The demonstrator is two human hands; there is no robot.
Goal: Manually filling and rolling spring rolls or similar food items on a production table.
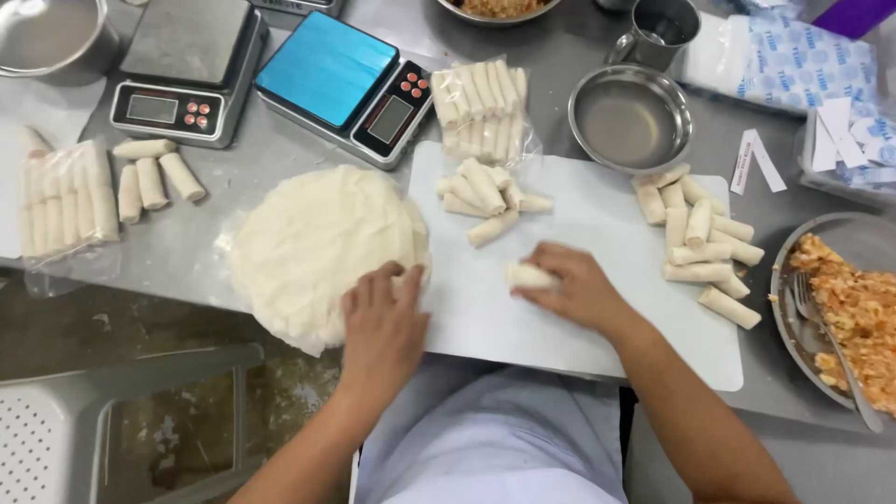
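My right hand (574, 287) grips a small rolled spring roll (528, 275) on the white cutting board (597, 331). My left hand (383, 327) lies flat on the near right edge of a round stack of thin white wrappers (313, 243). A small heap of finished rolls (487, 196) lies at the board's far left, and a larger heap of rolls (702, 245) sits at its right side. A metal plate of orange filling (854, 313) with a fork (831, 341) stands at the right.
Two digital scales, one blue-topped (341, 84) and one grey (187, 70), stand at the back. Bagged rolls (481, 110) lie beside the blue scale. More rolls (154, 177) and a bag of rolls (65, 201) lie left. A metal bowl (630, 117), a mug (658, 28) and tissue packs (793, 56) stand behind the board.
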